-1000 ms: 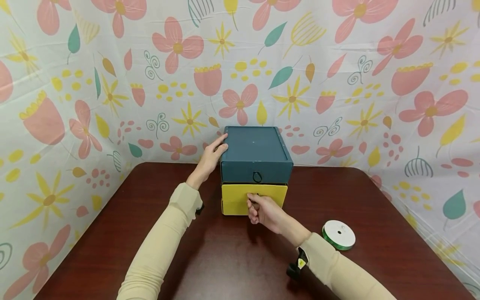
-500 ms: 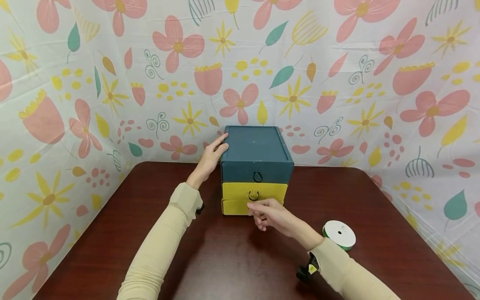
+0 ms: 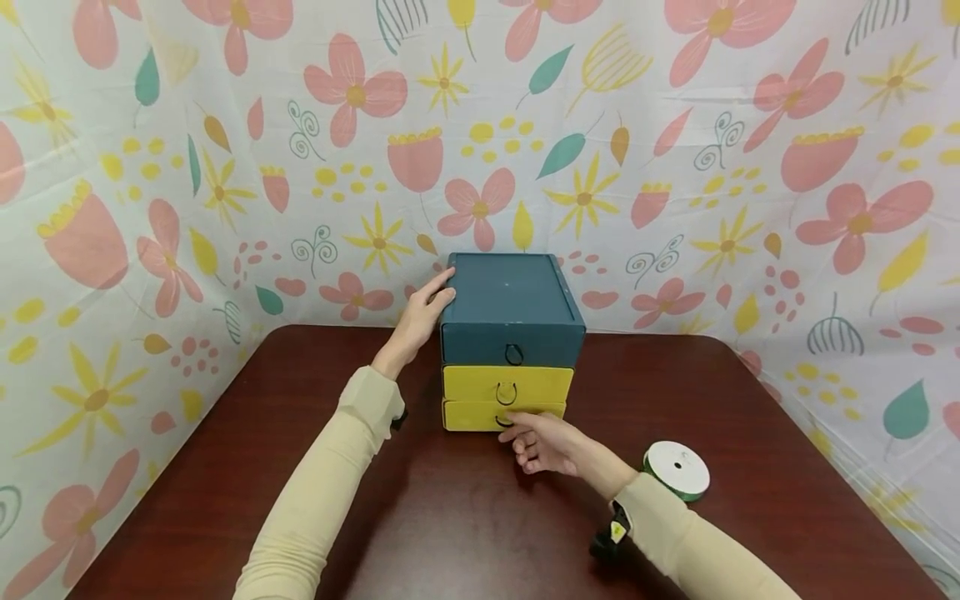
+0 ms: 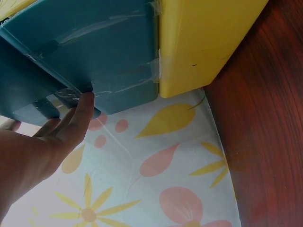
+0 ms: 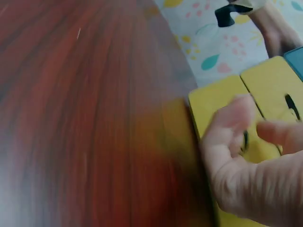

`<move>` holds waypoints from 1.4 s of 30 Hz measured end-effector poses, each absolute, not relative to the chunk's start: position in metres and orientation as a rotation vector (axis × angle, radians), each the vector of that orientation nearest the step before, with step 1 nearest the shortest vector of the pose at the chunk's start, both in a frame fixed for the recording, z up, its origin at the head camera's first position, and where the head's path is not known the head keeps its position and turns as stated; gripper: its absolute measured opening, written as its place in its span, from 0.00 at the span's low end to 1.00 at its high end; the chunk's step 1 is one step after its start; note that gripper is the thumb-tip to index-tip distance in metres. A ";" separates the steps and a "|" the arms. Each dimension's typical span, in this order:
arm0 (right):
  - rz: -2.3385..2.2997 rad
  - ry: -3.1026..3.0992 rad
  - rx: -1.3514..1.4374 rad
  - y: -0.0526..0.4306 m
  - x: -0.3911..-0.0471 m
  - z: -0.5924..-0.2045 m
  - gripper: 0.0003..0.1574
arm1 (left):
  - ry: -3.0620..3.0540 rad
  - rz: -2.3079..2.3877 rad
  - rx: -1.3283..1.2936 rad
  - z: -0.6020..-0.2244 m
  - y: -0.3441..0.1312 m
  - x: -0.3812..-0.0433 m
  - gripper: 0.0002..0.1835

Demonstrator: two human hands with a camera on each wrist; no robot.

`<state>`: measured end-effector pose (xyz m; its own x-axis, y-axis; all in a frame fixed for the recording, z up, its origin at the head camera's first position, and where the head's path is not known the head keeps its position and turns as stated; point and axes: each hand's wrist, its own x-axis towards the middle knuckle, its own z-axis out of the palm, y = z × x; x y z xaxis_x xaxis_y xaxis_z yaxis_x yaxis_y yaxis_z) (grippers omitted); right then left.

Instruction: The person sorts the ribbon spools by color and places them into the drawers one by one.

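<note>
A small chest of drawers point(image 3: 517, 287) stands at the back of the table. It has a blue top drawer point(image 3: 472, 343) and two yellow drawers below, each with a black loop handle. My left hand point(image 3: 416, 321) rests against the upper left edge of the blue part; the left wrist view shows its fingers on the blue side point(image 4: 109, 56). My right hand point(image 3: 551, 442) is at the lower yellow drawer point(image 3: 468, 416), fingertips right at its loop point(image 3: 504, 422). In the right wrist view, thumb and index finger stand apart around that loop. The upper yellow drawer point(image 3: 468, 384) sits flush, its loop point(image 3: 507, 393) in sight.
A white ribbon spool point(image 3: 677, 467) with green ribbon lies on the dark red-brown table point(image 3: 450, 525), to the right of my right hand. A flower-patterned cloth point(image 3: 300, 192) hangs behind the table and along both sides.
My right hand has let go of the upper yellow drawer's loop and moved down to the lower one. The upper yellow drawer, earlier slightly out, is now flush. My left hand stays put.
</note>
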<state>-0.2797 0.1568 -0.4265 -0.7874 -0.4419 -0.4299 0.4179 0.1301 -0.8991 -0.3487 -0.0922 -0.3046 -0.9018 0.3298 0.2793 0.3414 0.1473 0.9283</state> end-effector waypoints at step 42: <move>-2.021 1.368 0.056 0.132 -0.246 -0.444 0.15 | -2.353 -1.923 -0.711 -0.311 -0.094 -0.359 0.29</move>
